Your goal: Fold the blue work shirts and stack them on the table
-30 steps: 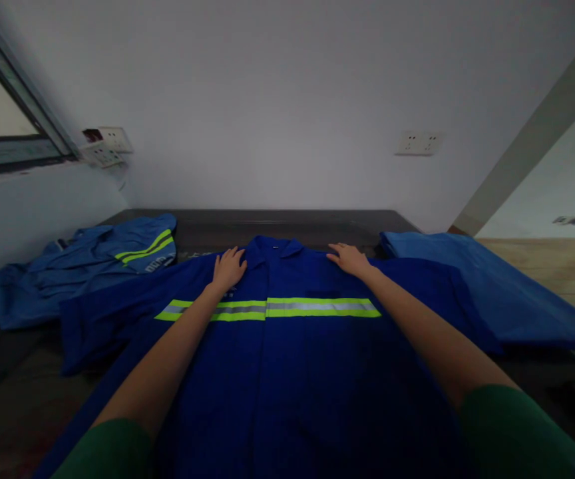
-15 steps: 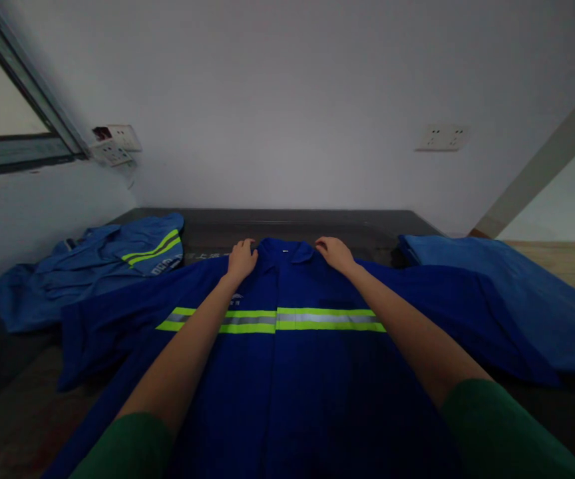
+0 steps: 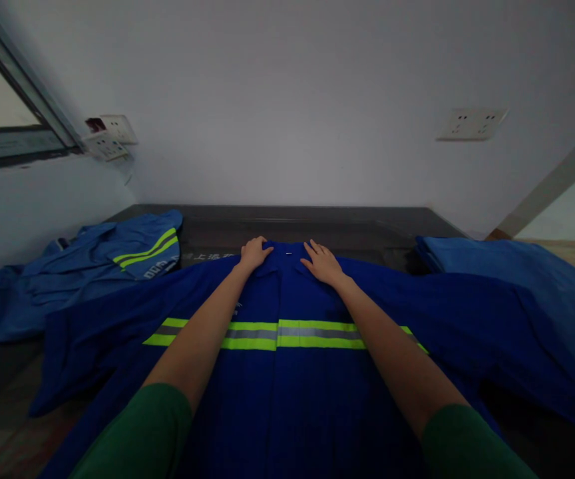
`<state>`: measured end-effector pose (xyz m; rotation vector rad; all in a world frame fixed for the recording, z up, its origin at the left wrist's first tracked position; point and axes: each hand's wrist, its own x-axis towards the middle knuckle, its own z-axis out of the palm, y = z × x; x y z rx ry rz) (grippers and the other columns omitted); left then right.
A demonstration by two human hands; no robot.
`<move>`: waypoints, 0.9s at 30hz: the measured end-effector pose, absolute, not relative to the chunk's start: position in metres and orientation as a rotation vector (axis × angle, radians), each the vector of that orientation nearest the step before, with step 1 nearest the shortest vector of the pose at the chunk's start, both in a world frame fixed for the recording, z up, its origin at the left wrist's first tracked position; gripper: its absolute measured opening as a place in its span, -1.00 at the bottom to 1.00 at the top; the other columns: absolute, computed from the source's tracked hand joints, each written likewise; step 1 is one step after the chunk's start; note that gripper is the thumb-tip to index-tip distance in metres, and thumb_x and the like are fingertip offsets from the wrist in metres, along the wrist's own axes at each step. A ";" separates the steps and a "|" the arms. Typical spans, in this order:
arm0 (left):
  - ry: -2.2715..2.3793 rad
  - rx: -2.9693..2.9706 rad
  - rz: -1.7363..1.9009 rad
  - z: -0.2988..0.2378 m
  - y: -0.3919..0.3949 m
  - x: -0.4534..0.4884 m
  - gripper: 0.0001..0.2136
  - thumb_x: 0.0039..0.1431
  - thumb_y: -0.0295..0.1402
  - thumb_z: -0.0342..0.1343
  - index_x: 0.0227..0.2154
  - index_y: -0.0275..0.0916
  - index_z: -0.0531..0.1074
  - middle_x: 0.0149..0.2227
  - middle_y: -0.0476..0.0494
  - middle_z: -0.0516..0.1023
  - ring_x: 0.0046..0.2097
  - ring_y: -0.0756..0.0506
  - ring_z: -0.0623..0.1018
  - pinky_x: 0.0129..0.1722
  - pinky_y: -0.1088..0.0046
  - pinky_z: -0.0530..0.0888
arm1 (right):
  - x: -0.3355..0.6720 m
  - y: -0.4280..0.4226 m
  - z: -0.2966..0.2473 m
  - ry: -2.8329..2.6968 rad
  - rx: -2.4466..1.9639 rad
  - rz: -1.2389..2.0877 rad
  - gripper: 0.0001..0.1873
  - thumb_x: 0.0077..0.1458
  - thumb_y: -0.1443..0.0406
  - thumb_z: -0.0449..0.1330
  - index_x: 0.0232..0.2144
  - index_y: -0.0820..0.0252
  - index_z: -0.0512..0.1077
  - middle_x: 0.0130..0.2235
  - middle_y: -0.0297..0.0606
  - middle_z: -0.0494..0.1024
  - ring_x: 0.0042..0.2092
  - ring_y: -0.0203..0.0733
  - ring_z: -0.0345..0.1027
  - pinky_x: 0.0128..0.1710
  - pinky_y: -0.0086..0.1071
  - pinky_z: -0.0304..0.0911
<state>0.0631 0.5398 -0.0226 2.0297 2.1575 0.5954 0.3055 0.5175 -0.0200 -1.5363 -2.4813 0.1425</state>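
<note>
A dark blue work jacket (image 3: 287, 392) with a yellow and grey reflective band lies spread flat in front of me on a dark table (image 3: 277, 223). My left hand (image 3: 254, 253) rests on the left side of its collar, fingers curled over the collar edge. My right hand (image 3: 322, 261) lies flat on the right side of the collar, fingers stretched out. Both forearms reach out over the chest of the jacket, and green sleeves show at the bottom edge.
A lighter blue garment with yellow stripes (image 3: 92, 263) lies crumpled at the left of the table. Another lighter blue cloth (image 3: 512, 269) lies at the right. Wall sockets (image 3: 470, 124) sit on the back wall, and a window frame (image 3: 12, 143) is at the left.
Both hands have slid inward from the jacket's shoulders to its collar, and now sit close together. The view has shifted a little forward over the jacket.
</note>
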 end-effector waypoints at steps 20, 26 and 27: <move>1.788 2.127 0.916 -0.011 0.539 0.045 -0.82 0.22 -0.36 0.02 -0.18 -0.26 0.45 -0.12 -0.16 0.58 -0.08 -0.11 0.54 -0.02 0.40 0.41 | 0.309 0.501 -0.004 -2.411 -1.544 0.034 -0.53 0.31 0.15 -0.05 0.17 0.18 0.33 0.26 -0.14 0.27 0.22 -0.03 0.21 0.21 -0.14 0.10; 1.892 2.060 0.930 -0.015 0.538 0.042 -0.80 0.24 -0.39 0.01 -0.15 -0.24 0.49 -0.14 -0.15 0.60 -0.10 -0.11 0.56 -0.03 0.39 0.44 | 0.314 0.506 -0.013 -2.478 -1.492 0.100 -0.45 0.32 0.09 -0.08 0.25 0.20 0.22 0.33 -0.11 0.13 0.28 -0.01 0.09 0.25 -0.10 0.02; 1.906 2.083 0.914 -0.014 0.536 0.043 -0.79 0.25 -0.39 0.00 -0.13 -0.24 0.48 -0.13 -0.16 0.60 -0.09 -0.11 0.55 -0.02 0.38 0.44 | 0.315 0.506 -0.013 -2.481 -1.490 0.101 -0.45 0.32 0.10 -0.09 0.25 0.21 0.21 0.33 -0.11 0.12 0.29 -0.02 0.08 0.25 -0.11 0.02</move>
